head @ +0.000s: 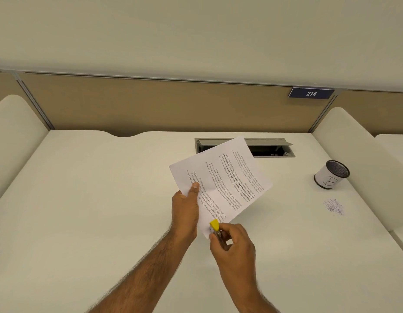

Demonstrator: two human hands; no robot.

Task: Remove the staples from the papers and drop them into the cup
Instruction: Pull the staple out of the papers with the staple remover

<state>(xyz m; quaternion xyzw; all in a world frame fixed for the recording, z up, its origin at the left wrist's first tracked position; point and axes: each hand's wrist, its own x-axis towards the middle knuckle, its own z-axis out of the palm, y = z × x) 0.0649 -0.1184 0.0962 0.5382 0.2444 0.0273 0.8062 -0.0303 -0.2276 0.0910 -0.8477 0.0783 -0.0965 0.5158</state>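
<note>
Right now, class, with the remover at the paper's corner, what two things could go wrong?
The papers are held in the left hand, unsupported; tugging with the staple remover in the right hand may tear the corner. The cup stands well off to the right; anything pulled free could drop short.

One head-worn wide-angle view looks forward and down from close above the desk [83,211] toward its partition [150,105]

My left hand [185,213] up, thumb on top, pinches papers [225,175] at edge. My right hand [235,247] just beside and below it, fingers curled, grips staple remover [215,225]. Both forearms bare, reaching forward.
</note>
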